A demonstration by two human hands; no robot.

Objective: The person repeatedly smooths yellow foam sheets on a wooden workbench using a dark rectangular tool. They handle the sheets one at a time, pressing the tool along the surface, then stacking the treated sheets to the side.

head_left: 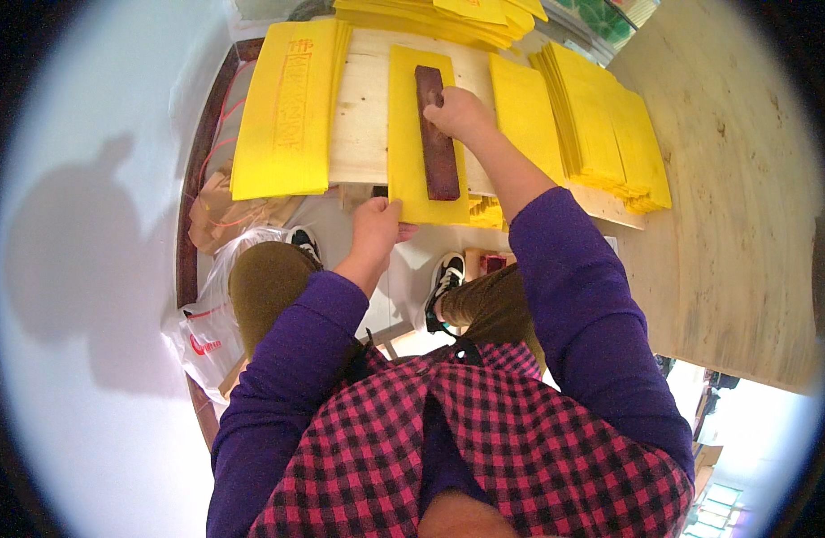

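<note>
A long dark reddish-brown block, like a printing stamp, lies lengthwise on a yellow paper sheet. My right hand is closed at the upper part of the block, its fingers around what looks like a handle mostly hidden by the hand. At the sheet's near left corner, my left hand pinches the edge between thumb and fingers. The sheet overhangs the near edge of a pale wooden board. To the left lies a stack of yellow sheets with red print on the top one.
More yellow sheets and a fanned pile lie on the right, with another pile at the back. A tall plywood panel stands at the right. A white plastic bag sits by the left wall.
</note>
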